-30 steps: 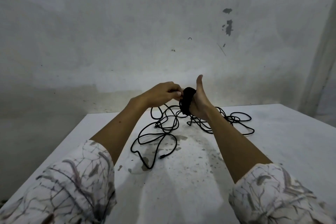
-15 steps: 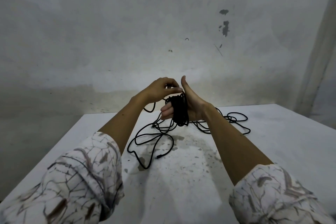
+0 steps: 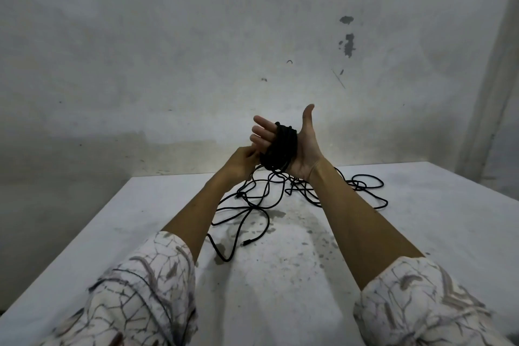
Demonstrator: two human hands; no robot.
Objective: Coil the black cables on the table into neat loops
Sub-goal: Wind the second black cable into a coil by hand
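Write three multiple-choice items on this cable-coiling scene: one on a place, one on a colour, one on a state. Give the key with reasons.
1. Where is the wound coil?
A. Flat on the table
B. Around the right hand's fingers
C. On the floor

2. What colour is the loose cable on the table?
A. Black
B. Red
C. White

3. How are the right hand's fingers?
A. Curled in a fist
B. Straight, thumb up
C. Flat on the table

Key: 1 B, the coil wraps that hand's fingers; 2 A, the strands are black on the white top; 3 B, fingers extend while the left hand holds a strand.
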